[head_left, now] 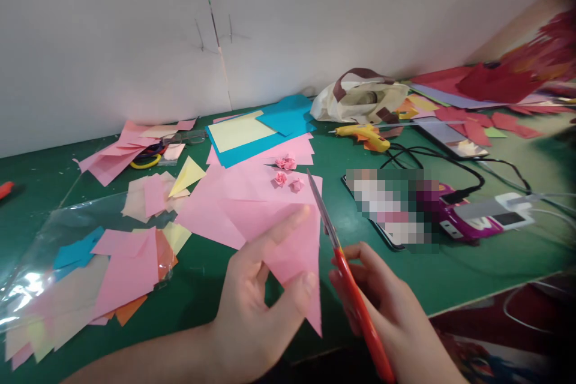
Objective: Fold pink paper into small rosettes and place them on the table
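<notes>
My left hand (263, 294) pinches a pink paper triangle (288, 240) between its thumb and fingers, its lower tip pointing down past the thumb. Fingers of my right hand (382, 300) are wrapped around red-handled scissors (360, 306), whose blades point up and look closed. The blades are beside the paper's right edge; whether they touch it is unclear. Behind the held paper lie larger pink sheets (204, 204). Several small pink paper flowers (280, 179) sit on those sheets, just left of the scissor tip.
Plastic bag (45, 252) and paper scraps (130, 270) lie left. Blue and yellow sheets (238, 132), a cloth bag (360, 102) and a yellow glue gun (364, 135) are at the back. Rightward are phones (450, 137), cables and a purple power strip (472, 225).
</notes>
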The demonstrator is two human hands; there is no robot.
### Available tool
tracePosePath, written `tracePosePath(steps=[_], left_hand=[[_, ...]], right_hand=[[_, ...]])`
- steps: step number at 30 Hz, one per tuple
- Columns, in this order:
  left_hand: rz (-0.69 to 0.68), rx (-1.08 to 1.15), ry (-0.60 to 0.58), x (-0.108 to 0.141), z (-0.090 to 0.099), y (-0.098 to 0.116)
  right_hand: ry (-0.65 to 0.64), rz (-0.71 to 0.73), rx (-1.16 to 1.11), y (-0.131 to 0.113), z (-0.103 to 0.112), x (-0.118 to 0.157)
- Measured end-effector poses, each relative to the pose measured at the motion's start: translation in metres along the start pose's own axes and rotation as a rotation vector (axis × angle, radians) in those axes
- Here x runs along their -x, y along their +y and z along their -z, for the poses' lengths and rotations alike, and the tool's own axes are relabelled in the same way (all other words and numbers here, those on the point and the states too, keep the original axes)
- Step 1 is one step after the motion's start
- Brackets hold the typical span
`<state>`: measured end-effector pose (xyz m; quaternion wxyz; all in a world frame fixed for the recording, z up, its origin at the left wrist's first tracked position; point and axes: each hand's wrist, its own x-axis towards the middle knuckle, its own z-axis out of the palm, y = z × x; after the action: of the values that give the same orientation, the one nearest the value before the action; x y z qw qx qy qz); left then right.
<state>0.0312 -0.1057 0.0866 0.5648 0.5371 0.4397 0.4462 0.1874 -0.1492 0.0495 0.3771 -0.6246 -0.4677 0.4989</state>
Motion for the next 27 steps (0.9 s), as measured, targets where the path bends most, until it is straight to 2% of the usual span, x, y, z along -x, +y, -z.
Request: tracePosePath(steps=[2, 5, 8, 12, 15, 17, 20, 23, 26, 27], left_hand=[[-0.006, -0.03, 0.026, -0.01, 0.002, -0.004], [0.004, -0.057, 0.129, -0.024, 0.004, -0.011], [0.102, -0.008, 0.115, -0.033, 0.004, -0.021], [0.179, -0.062, 0.119, -0.038, 0.007, -0.038], [0.076, -0.18, 0.177, -0.042, 0.009, -0.049], [0.045, -0.204, 0.175, -0.045, 0.01, -0.055], [0.034, -0.182, 0.204, -0.049, 0.01, -0.061], [0.019, -0.156, 0.228, -0.052, 0.012, -0.066], [-0.001, -0.127, 0.204, -0.056, 0.016, -0.072], [-0.007, -0.123, 0.19, -0.057, 0.018, -0.074]], right_hand=[[0.151, 0.013, 0.241, 0.005, 0.007, -0.019], [0.335, 0.059, 0.538, 0.01, 0.015, -0.048], [0.439, 0.107, 0.71, 0.011, 0.017, -0.078], [0.471, 0.139, 0.867, 0.01, 0.009, -0.112], [0.437, 0.095, 1.019, 0.008, 0.005, -0.126], [0.4, 0.134, 1.144, 0.005, 0.006, -0.129], [0.401, 0.213, 1.153, -0.008, 0.01, -0.127], [0.429, 0.371, 0.883, -0.03, 0.007, -0.124], [0.121, 0.503, 0.526, -0.042, -0.008, -0.126], [0.093, 0.541, 0.431, -0.04, -0.014, -0.127]])
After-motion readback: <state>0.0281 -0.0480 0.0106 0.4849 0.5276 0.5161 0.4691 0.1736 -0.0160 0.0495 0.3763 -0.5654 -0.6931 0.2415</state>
